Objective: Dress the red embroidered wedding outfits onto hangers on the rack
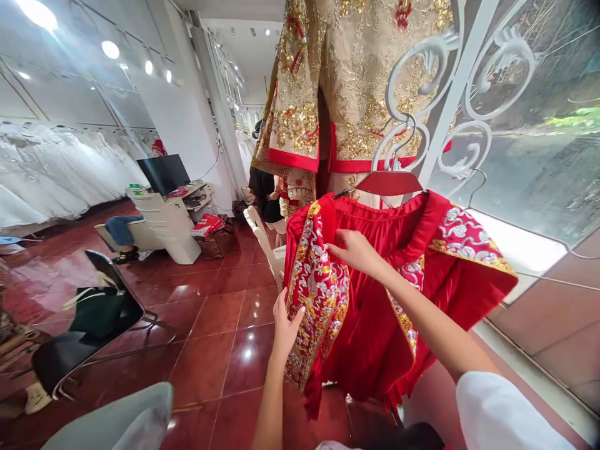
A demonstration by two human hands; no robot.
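Note:
A red pleated skirt (370,300) with a gathered waistband hangs from a hanger (391,181) on the white scrolled rack. Gold and silver embroidery covers its side panels. My left hand (285,328) is at the outer edge of the left embroidered panel (314,294), thumb on the front, other fingers partly hidden at the edge. Higher up, my right hand (354,250) has its fingers bent onto the inner edge of that same panel, just under the waistband. My right forearm crosses in front of the skirt.
Behind the skirt hangs a beige jacket (365,81) with gold beading and red trim. White metal scrollwork (424,81) stands before the window. Leftward are a black chair (89,337) holding a dark bag, a white desk (164,228) with a monitor, and seated people partly visible.

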